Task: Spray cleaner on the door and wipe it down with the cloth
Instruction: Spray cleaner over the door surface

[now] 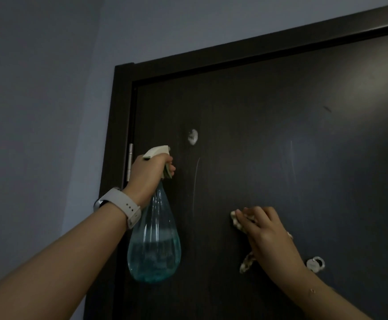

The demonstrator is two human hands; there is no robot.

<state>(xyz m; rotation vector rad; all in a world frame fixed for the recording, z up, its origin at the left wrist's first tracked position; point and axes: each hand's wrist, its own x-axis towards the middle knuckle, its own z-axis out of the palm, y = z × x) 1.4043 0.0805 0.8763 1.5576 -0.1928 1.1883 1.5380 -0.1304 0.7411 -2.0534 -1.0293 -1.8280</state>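
We look from a single head-worn camera, tilted upward and close to the dark door [269, 135], its top frame [246, 49] slanting across our view.

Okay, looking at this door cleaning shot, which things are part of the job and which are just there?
Part of the job:
- dark door
- spray bottle, gripped by the left hand
- cloth, pressed to the door by the right hand
- white foam spot on the door

Just there:
- wristwatch
- door hinge
- round lock plate
- wall
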